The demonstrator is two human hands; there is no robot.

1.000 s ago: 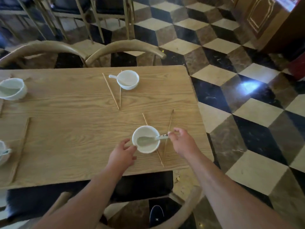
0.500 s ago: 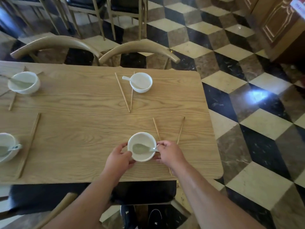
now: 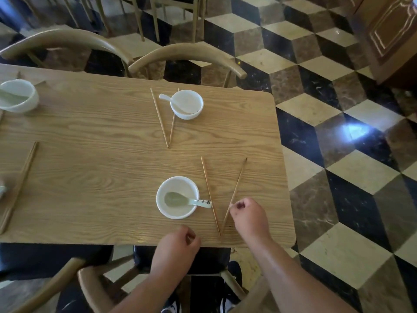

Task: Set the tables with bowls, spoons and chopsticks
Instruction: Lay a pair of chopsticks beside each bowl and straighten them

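Obs., head view.

- Light wood-grain table (image 3: 90,168) is carrying several place settings.
- Near setting: round white ceramic bowl (image 3: 177,197) is sitting upright close to the near edge. Pale green ceramic spoon (image 3: 180,199) is lying inside it, with its printed handle sticking out over the rim to the right.
- Near pair of thin wooden chopsticks (image 3: 208,188) is lying flat just right of that bowl in a V, tips meeting toward the near edge. The spoon handle is reaching the inner stick; I cannot tell whether they are touching.
- Right hand (image 3: 248,219) is resting on the table with its fingers curled, thumb and forefinger pinching the outer stick (image 3: 239,179) low on its length.
- Left hand (image 3: 176,249) is hovering over the near table edge, apart from the bowl, loosely curled and grasping nothing.
- Far setting: second white bowl (image 3: 186,104) is holding a white spoon (image 3: 165,98), handle pointing left; another chopstick V (image 3: 159,114) is lying just beside it.
- Left side: third white bowl (image 3: 17,96) with a spoon in it, and a dark wooden chopstick pair (image 3: 21,181) lying near the left edge.
- Curved-back wooden chairs (image 3: 187,53) are standing at the far side, on a cube-patterned tile floor (image 3: 338,154).
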